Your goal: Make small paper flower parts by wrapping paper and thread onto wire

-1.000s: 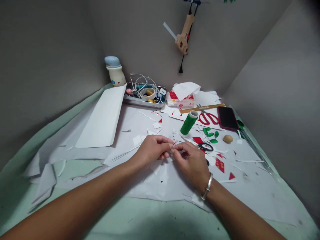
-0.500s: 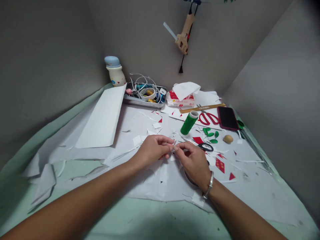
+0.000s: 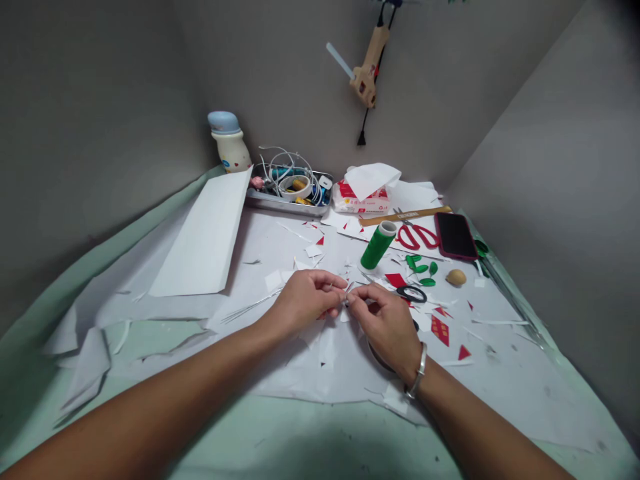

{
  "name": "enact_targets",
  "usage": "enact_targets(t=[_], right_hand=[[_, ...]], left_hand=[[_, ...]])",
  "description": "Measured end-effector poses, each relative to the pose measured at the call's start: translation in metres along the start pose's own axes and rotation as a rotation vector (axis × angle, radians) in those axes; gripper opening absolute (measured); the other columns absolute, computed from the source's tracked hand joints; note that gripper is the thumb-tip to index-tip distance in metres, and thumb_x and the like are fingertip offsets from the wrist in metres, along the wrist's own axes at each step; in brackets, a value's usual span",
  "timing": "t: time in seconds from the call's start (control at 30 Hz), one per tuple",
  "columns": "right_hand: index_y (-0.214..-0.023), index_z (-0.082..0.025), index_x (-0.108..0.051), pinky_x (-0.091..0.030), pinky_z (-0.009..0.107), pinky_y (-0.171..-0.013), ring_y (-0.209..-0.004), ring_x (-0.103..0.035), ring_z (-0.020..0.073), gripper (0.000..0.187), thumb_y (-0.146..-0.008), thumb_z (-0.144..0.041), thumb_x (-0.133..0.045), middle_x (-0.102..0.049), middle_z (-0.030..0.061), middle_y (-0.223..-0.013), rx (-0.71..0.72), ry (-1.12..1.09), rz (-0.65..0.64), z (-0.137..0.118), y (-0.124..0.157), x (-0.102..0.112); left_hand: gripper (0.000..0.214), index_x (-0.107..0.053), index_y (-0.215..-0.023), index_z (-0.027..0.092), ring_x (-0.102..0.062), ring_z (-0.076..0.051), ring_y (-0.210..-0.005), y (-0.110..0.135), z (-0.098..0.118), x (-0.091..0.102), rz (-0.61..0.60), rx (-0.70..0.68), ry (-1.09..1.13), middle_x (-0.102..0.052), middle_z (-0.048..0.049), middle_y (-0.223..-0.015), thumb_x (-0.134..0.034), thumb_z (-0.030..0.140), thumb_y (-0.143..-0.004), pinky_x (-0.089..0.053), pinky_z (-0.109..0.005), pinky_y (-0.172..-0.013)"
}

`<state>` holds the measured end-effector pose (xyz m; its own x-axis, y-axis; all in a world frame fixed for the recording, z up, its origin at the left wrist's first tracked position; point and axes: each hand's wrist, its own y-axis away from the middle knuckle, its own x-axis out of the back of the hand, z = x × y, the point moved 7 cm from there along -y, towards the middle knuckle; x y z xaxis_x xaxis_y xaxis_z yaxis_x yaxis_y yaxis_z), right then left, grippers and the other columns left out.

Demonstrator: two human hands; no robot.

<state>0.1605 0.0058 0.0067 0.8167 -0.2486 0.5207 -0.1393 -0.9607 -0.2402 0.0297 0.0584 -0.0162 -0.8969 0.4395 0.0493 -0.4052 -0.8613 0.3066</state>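
Observation:
Over the white paper sheet (image 3: 300, 373), my left hand (image 3: 311, 299) and my right hand (image 3: 383, 317) meet with fingertips pinched together. Between them is something tiny and pale, too small to name. Black-handled scissors (image 3: 413, 294) lie partly under my right hand. Just beyond the hands stands a spool of green thread (image 3: 379, 247). Small green leaf shapes (image 3: 421, 269) lie to its right, near a red paper piece (image 3: 396, 281). Thin wires (image 3: 253, 307) rest left of my left hand.
A metal tray (image 3: 293, 205) with cables and tape stands at the back, beside a tissue pack (image 3: 360, 200). Red-handled scissors (image 3: 417, 237), a wooden ruler (image 3: 405, 217) and a phone (image 3: 456, 236) lie back right. A folded white card (image 3: 203, 233) stands left. A glue gun (image 3: 370, 67) hangs on the wall.
Almost nothing differs. My fingertips have shifted very slightly around the tiny pale thing, and both hands stay in the same place.

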Motion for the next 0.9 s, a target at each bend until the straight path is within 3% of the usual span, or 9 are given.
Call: enact_targets(t=[0.67,0.9], right_hand=[[-0.084,-0.021,-0.067,-0.049,0.026,-0.066,-0.069,-0.065,0.015,0.008,-0.082,-0.02,-0.059,-0.071,-0.0007,-0.079,-0.034,-0.053,-0.001,0.0048,0.0016,-0.0024],[-0.083,-0.02,-0.068,-0.047,0.028,-0.066,-0.067,-0.062,0.0159,0.011,-0.082,-0.017,-0.057,-0.07,0.0004,-0.077,0.044,0.061,0.002,-0.0038,0.0021,-0.0016]], left_hand=[[0.02,-0.068,-0.092,0.012,-0.052,-0.008,-0.049,-0.001,-0.0002,-0.0002,-0.004,-0.035,0.015,-0.061,-0.0017,-0.062,-0.068,0.018,-0.073,-0.036,-0.021,-0.046],[0.022,-0.067,-0.092,0.011,-0.053,-0.009,-0.049,-0.0006,0.0001,-0.001,0.003,-0.039,0.004,-0.061,-0.0018,-0.063,-0.07,0.021,-0.073,-0.037,-0.021,-0.046]])
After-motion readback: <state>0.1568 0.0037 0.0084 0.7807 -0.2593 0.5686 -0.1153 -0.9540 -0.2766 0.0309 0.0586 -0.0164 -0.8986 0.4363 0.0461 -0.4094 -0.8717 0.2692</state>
